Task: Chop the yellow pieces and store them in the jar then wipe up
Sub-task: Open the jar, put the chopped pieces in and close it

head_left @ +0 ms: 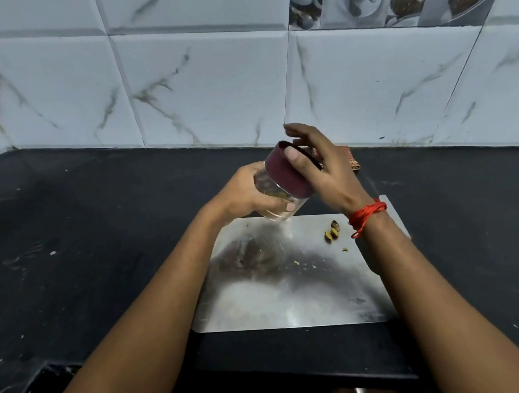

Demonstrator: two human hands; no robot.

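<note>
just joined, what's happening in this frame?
A person holds a glass jar tilted above the steel cutting board with the left hand, fingers wrapped round the glass. The right hand has thumb and fingers on the maroon lid, which sits on the jar; whether it is going on or off cannot be told. Yellowish bits show inside the jar. A few yellow pieces and crumbs lie on the board, which rests on the black counter; wiping up is not yet done.

The right hand (319,167) is covering the far side of the lid (281,172) and most of a brown woven thing (351,158) behind it, the right forearm (402,265) is hiding most of a flat metal piece (395,213), and the contents of the jar (274,195) are showing only as a yellowish blur.
</note>
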